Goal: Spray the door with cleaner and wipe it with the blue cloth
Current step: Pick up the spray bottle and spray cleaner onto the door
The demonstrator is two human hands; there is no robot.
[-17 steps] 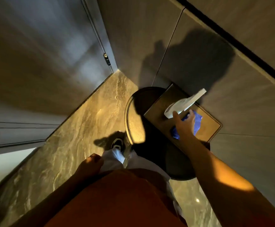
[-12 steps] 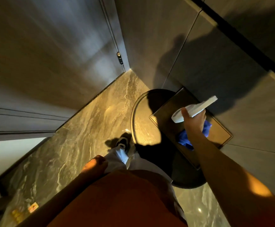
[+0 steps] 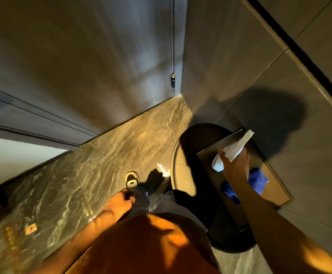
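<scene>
My right hand (image 3: 235, 165) is shut on a white spray bottle (image 3: 233, 150), lifted just above a brown tray (image 3: 276, 194) at the right. The blue cloth (image 3: 257, 179) lies crumpled on that tray, partly hidden under my right wrist. The grey door (image 3: 82, 56) fills the upper left, with its dark hinge (image 3: 173, 80) at the corner. My left hand (image 3: 120, 202) hangs by my thigh with fingers curled and nothing in it.
The tray rests on a round dark side table (image 3: 183, 155) against the right wall (image 3: 279, 76). A marble floor (image 3: 101, 165) runs between door and table. My shoe (image 3: 131, 179) stands on it. A small sticker (image 3: 30, 228) lies at lower left.
My right hand has closed on the spray bottle and lifted it off the tray, leaving the blue cloth lying there. The view has swung left toward the door.
</scene>
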